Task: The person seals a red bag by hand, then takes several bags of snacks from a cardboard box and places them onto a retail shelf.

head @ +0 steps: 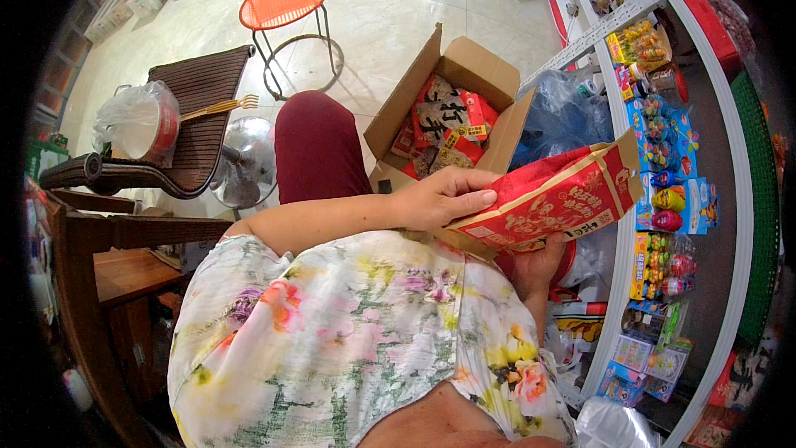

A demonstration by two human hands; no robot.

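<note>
A red-and-kraft printed cardboard pack (pixel 541 205) is held tilted in front of my body, its right end raised. My left hand (pixel 444 198) reaches across and grips its left end, thumb on the printed face. Beneath the lower edge, my right hand (pixel 541 261) supports the pack, its fingers partly hidden behind it. Just beyond the hands stands an open cardboard box (pixel 404 106) with its flaps up. Several red snack packets (pixel 451 113) lie inside that box. The pack bears writing and a printed code.
Shelving (pixel 612 261) with candy and toy packs (pixel 662 130) runs along the right. Blue plastic bags (pixel 559 112) sit beside the box. A brown chair (pixel 208 87) holds a bagged bowl (pixel 140 124) and a yellow fork-ended tool (pixel 217 108). An orange stool (pixel 284 1) stands farther off.
</note>
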